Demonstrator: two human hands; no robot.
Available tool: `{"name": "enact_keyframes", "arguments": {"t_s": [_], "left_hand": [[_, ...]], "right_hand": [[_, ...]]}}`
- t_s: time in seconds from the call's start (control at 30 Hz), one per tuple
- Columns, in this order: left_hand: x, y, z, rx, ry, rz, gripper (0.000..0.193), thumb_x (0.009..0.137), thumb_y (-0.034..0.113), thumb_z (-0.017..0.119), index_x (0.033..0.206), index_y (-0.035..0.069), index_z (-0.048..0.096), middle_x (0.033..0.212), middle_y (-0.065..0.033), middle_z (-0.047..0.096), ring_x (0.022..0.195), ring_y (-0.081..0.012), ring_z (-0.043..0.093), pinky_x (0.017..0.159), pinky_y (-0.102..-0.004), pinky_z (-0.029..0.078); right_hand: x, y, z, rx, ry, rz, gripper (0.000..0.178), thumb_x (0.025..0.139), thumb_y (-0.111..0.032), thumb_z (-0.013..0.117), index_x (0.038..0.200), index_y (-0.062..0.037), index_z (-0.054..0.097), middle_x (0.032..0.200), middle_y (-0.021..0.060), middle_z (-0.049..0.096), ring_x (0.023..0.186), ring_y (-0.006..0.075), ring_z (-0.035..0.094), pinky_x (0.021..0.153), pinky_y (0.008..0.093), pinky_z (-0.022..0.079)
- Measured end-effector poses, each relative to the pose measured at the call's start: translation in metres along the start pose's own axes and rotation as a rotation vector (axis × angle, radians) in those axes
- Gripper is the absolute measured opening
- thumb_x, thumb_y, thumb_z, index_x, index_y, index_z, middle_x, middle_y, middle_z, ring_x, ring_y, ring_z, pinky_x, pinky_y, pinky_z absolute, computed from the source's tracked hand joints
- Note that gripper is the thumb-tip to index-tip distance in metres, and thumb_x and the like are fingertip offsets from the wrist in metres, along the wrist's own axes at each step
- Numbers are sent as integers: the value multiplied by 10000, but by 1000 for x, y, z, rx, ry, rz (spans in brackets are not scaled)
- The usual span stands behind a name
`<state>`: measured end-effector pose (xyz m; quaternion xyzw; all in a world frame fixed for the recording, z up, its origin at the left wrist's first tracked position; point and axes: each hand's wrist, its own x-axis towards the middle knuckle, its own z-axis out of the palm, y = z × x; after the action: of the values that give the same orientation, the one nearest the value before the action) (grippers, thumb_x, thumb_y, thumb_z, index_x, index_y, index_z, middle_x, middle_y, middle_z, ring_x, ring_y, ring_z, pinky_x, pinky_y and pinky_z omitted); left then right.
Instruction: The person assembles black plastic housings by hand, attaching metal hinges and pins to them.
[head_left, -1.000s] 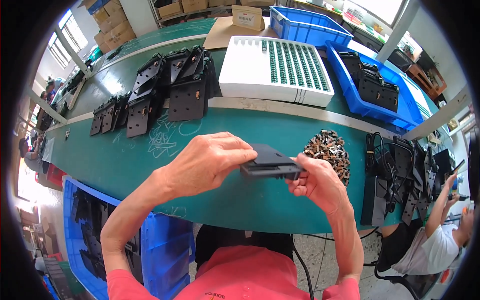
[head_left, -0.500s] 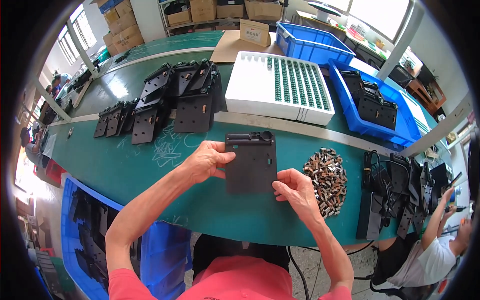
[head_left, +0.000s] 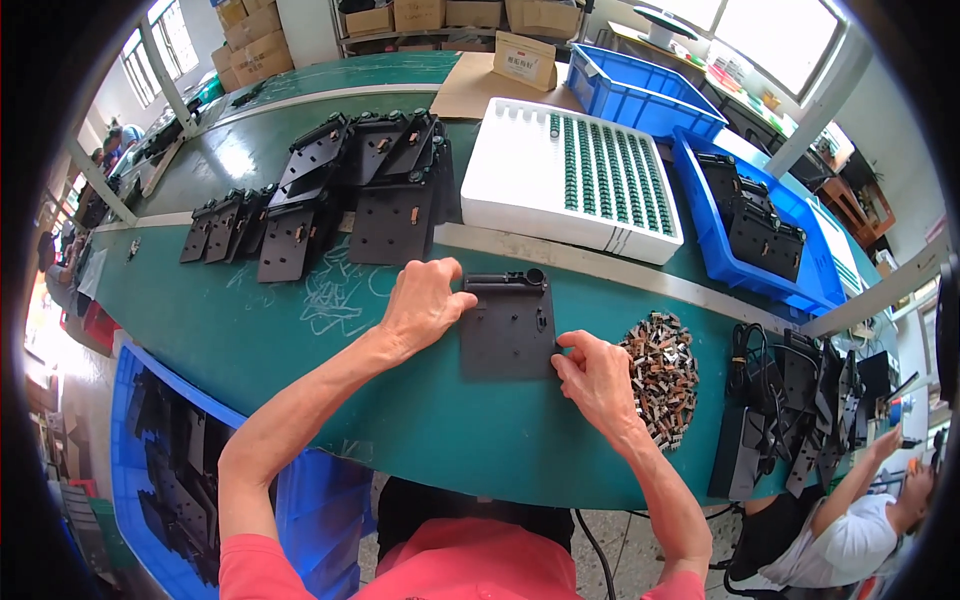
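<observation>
A black rectangular plate (head_left: 505, 340) lies flat or almost flat on the green bench in front of me. It has a cylindrical bar and a round ring along its far edge, and a few small holes. My left hand (head_left: 425, 308) is closed at its far left corner, with the thumb on the edge. At the right edge my right hand (head_left: 597, 378) pinches the plate between thumb and fingers. Just right of that hand is a heap of small metal-and-brown parts (head_left: 662, 385).
Similar black plates (head_left: 385, 220) stand stacked at the back left. Behind my plate sits a white foam tray (head_left: 515, 170) with rows of green parts. Blue bins (head_left: 825, 285) flank the bench. Cables and a black adapter (head_left: 735, 450) lie right, near another person (head_left: 840, 535).
The plate has gone from raised and tilted toward me down to the bench. My left hand has shifted up to its far corner; my right hand stays at the right edge.
</observation>
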<state>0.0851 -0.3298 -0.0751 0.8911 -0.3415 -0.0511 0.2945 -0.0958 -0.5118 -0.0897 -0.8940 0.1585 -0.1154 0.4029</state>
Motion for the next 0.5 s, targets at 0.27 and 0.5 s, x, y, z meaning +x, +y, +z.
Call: {"name": "enact_keyframes", "arguments": {"t_s": [0.27,0.5], "left_hand": [[12,-2,46,70,281,306,352,770,226,780,1050,37,680,1002,-61,572,998,-280,546,824,-399,461],[12,4,47,67,271,354,302,765,210,780,1006,46,701,989,-41,569,949,-239,534,789,-382,412]], "right_hand": [[44,-15,-33,-92,15,-116,163,808,-94,699,946,-7,698,737,196,685,699,336,696,662,398,546],[188,0,-71,-139,306,-329,128,844,-72,625,911,-27,724,803,168,703,735,303,702,662,369,529]]}}
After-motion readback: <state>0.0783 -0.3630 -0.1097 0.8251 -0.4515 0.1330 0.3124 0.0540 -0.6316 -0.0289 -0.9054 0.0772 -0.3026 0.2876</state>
